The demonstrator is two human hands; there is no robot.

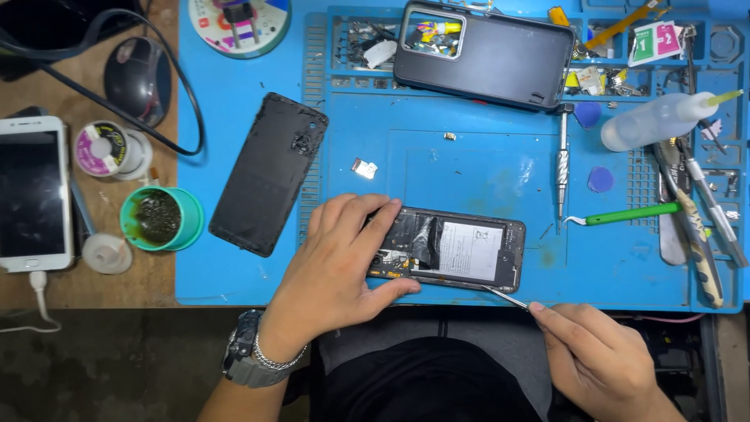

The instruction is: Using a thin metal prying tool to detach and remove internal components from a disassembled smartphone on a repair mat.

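Observation:
An opened phone lies back-up near the front edge of a blue work mat, its battery and boards exposed. My left hand clamps the phone's left end, thumb along its near edge and fingers over its top. My right hand holds thin metal tweezers, whose tip touches the phone's near edge. A removed black back cover lies tilted on the mat to the left. A small metal part rests above my left hand.
A black phone case, a screwdriver, a green-handled pick, a squeeze bottle and pliers lie on the mat. On the wooden bench at left are a white phone, a solder spool, a green cup and a mouse.

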